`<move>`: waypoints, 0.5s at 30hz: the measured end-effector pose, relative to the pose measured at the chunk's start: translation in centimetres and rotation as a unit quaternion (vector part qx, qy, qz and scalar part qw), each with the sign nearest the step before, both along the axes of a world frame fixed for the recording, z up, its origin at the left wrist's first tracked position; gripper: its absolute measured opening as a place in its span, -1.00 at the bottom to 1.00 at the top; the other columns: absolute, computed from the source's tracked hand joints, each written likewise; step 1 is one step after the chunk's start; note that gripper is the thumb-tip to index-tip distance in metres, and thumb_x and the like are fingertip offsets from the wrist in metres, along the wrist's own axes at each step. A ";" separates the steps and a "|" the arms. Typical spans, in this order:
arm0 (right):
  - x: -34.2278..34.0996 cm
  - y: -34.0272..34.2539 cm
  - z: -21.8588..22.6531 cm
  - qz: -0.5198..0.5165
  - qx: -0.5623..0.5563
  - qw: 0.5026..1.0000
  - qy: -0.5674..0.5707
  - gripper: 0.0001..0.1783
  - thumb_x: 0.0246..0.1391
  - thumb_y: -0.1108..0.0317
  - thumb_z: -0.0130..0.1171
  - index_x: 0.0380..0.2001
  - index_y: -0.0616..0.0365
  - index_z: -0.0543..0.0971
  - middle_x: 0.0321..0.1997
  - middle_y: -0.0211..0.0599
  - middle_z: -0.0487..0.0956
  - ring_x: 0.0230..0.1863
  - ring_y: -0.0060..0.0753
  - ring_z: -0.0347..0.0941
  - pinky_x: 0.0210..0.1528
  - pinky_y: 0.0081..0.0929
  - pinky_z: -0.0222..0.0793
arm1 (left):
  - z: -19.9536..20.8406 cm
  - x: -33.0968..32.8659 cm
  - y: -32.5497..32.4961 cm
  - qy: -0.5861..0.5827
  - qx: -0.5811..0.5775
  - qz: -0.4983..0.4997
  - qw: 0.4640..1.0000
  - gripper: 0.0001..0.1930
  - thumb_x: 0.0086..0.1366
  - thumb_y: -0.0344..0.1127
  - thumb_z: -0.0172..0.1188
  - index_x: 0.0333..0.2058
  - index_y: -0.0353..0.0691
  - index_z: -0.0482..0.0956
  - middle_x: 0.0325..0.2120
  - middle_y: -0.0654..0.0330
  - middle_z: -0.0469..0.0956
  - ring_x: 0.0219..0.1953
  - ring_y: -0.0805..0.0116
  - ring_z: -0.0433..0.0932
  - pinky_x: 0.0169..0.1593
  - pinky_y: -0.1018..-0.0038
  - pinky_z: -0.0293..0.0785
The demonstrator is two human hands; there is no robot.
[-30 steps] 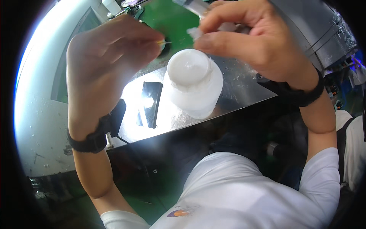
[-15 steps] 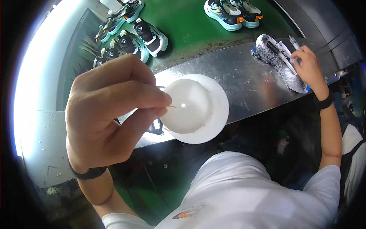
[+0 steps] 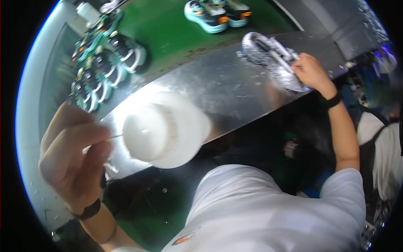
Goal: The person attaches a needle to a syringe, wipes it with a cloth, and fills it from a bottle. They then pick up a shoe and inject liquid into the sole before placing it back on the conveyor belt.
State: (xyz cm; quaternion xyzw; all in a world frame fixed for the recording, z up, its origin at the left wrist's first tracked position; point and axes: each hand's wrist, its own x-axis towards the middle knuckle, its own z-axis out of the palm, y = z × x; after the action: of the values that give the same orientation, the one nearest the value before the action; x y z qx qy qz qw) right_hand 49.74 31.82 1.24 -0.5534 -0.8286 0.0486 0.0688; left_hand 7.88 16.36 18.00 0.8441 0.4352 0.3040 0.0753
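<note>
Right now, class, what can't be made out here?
Head view:
Thin item in the left hand: too small and blurred to identify.
Right hand: blur and its own fingers obscure what it touches.
Far shoes: partly cut off by the picture's upper edge.

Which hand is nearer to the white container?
Left: the left hand is close by the white container, on its left; the right hand is well off to its right, at the fuzzy pad.
</note>
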 end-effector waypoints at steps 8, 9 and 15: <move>0.1 -1.2 2.7 -0.003 0.025 0.984 0.178 -0.69 -0.04 0.32 0.13 -0.20 0.21 0.56 -0.27 0.05 0.56 -0.27 -0.09 0.52 -0.19 -0.32 0.39 | -7.5 -4.3 -6.3 -0.306 -0.051 0.144 0.940 -0.87 0.04 -0.68 0.03 -0.39 -0.46 0.47 -0.44 0.17 0.33 -0.47 0.53 0.27 -0.46 0.70 0.15; -0.4 -1.4 3.2 -0.030 0.034 0.987 0.155 -0.67 -0.03 0.32 0.13 -0.18 0.24 0.54 -0.28 0.04 0.57 -0.28 -0.09 0.52 -0.19 -0.35 0.39 | -9.0 -4.9 -7.1 -0.320 -0.066 0.147 0.934 -0.89 0.06 -0.67 0.04 -0.39 -0.46 0.47 -0.44 0.17 0.33 -0.48 0.54 0.28 -0.45 0.70 0.16; -6.1 -4.9 10.4 0.062 -0.038 0.977 0.199 -0.71 -0.02 0.37 0.17 -0.21 0.28 0.56 -0.37 -0.22 0.60 -0.33 -0.45 0.49 -0.22 -0.51 0.38 | -15.9 -3.3 -12.5 -0.454 -0.192 0.202 0.847 -0.92 0.19 -0.56 0.04 -0.35 -0.43 0.50 -0.50 0.21 0.42 -0.54 0.54 0.36 -0.47 0.64 0.25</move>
State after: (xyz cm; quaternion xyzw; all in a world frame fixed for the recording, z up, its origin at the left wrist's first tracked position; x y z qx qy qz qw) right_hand 43.62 26.89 11.61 -0.4824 -0.8286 0.1936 0.2079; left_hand 4.61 3.88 2.07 0.4743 0.5632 0.5719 0.3617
